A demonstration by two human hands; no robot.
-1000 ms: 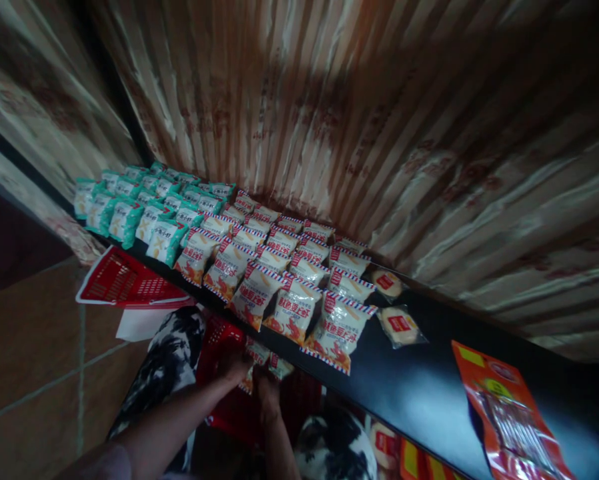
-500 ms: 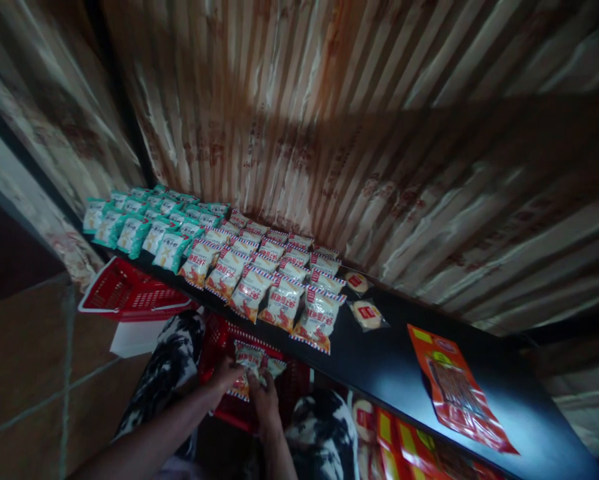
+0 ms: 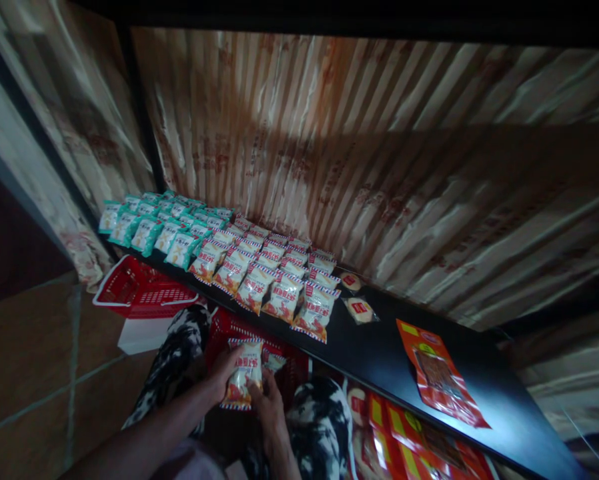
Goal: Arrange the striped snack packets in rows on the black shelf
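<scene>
Between my knees, a white and orange snack bag (image 3: 243, 377) with striped edges is held up in front of a red basket (image 3: 294, 373). My left hand (image 3: 223, 373) grips its left side, fingers partly hidden behind it. At its lower right, my right hand (image 3: 269, 400) pinches the bag. Another snack bag (image 3: 273, 361) lies in the basket just behind my right hand. Rows of matching white and orange snack bags (image 3: 283, 297) stand on the black shelf (image 3: 359, 347) above, beside rows of teal snack bags (image 3: 147, 235) on the left.
Two round packaged cakes (image 3: 360, 310) and a large orange-red packet (image 3: 439, 373) lie on the shelf's right part. A second red basket (image 3: 129, 293) sits at left over a white box (image 3: 142, 335). More orange packets (image 3: 404, 433) are below right. Corrugated sheeting (image 3: 289, 133) backs the shelf.
The snack bag has come up nearer to me and now faces me more fully, held by both hands. The head view has tilted up slightly, showing a dark bar along the top.
</scene>
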